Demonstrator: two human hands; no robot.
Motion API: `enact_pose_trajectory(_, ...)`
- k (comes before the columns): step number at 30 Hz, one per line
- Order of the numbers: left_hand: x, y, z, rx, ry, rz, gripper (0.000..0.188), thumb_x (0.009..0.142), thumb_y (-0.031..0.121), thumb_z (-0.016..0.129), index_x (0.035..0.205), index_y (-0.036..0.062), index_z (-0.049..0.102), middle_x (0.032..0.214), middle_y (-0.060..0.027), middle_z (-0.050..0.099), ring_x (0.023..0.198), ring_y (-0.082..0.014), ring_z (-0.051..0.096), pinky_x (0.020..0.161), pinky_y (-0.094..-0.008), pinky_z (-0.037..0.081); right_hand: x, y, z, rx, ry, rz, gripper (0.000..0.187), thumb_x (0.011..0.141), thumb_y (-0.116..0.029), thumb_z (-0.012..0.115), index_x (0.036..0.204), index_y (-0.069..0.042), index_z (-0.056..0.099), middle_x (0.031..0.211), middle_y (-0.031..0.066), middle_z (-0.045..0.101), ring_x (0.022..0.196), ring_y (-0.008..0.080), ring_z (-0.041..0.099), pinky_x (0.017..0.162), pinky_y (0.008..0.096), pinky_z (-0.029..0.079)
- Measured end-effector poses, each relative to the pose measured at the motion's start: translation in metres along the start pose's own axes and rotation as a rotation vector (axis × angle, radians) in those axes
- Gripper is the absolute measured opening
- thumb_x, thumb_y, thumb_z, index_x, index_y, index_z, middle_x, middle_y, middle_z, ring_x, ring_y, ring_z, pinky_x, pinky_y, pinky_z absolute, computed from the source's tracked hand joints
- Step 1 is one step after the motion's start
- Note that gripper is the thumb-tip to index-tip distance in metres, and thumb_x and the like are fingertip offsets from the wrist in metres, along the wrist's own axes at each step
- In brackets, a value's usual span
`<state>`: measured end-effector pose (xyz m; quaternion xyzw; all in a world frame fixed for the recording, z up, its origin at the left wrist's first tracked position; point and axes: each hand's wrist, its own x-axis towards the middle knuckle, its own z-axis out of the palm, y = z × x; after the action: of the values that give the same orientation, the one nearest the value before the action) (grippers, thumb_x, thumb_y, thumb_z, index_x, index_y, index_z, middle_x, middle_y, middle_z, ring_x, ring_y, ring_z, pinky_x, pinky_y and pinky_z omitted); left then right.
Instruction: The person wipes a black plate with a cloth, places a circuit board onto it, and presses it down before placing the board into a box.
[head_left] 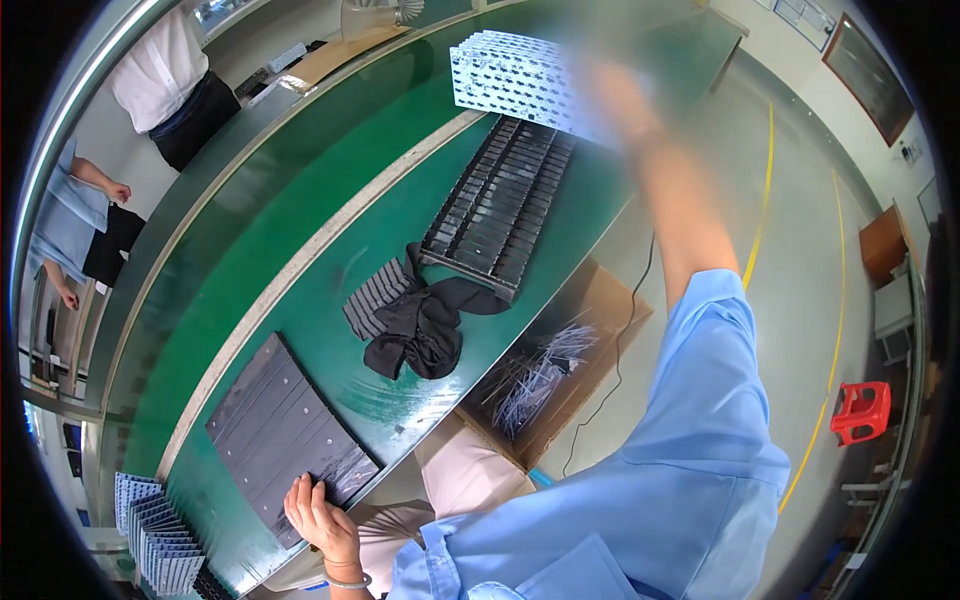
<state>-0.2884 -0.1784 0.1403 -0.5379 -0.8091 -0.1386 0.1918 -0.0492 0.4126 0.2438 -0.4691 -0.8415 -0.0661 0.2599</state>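
Note:
My left hand [322, 522] rests on the near edge of a dark grey grooved board [285, 430], fingers stretched out and holding nothing. The board lies flat on the green table [400, 440]. My right arm reaches far forward. Its hand [610, 95] is smeared by motion beside several white panels with rows of dark marks [510, 80]; whether it grips one I cannot tell. These panels stand upright in a row at the far end of a black slotted rack [495, 205]. The rack's nearer slots hold no panels.
A crumpled black cloth [415, 330] with a striped part lies between rack and board. More upright panels [160, 535] stand at lower left. A cardboard box [550, 370] of thin white strips sits beside the table. A red stool [861, 413] is at right; two people are at far left.

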Motion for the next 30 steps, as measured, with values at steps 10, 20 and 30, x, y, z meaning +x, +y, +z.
enact_pose_trajectory(10,0.001,0.002,-0.001,0.007,-0.003,-0.014,0.03,0.072,-0.002,0.04,0.099,-0.0011,0.053,0.112,-0.0178,0.053,0.105,-0.0361,0.048,0.093,-0.0467,0.035,0.015,0.017,0.019,0.063,0.042,-0.069,0.025,0.081,-0.021,0.055,0.105,-0.013,0.058,0.095,0.0127,0.063,0.089,0.0305,0.058,0.077,0.0407,0.046)
enact_pose_trajectory(20,0.006,0.004,0.002,0.003,0.004,-0.015,0.031,0.071,-0.002,0.04,0.099,-0.0013,0.053,0.112,-0.0182,0.053,0.105,-0.0364,0.048,0.093,-0.0473,0.034,0.016,0.024,0.019,-0.113,0.085,-0.118,0.024,0.08,-0.022,0.056,0.102,-0.013,0.059,0.093,0.0102,0.061,0.087,0.0291,0.059,0.073,0.0429,0.047)
enact_pose_trajectory(30,-0.008,-0.007,-0.008,-0.021,0.019,-0.012,0.026,0.07,0.0,0.046,0.094,0.0003,0.056,0.109,-0.0177,0.055,0.102,-0.0357,0.05,0.091,-0.0489,0.036,-0.024,-0.035,0.003,-0.211,0.263,-0.267,0.028,0.078,-0.018,0.057,0.106,-0.013,0.057,0.096,0.0125,0.055,0.093,0.0286,0.053,0.077,0.042,0.044)
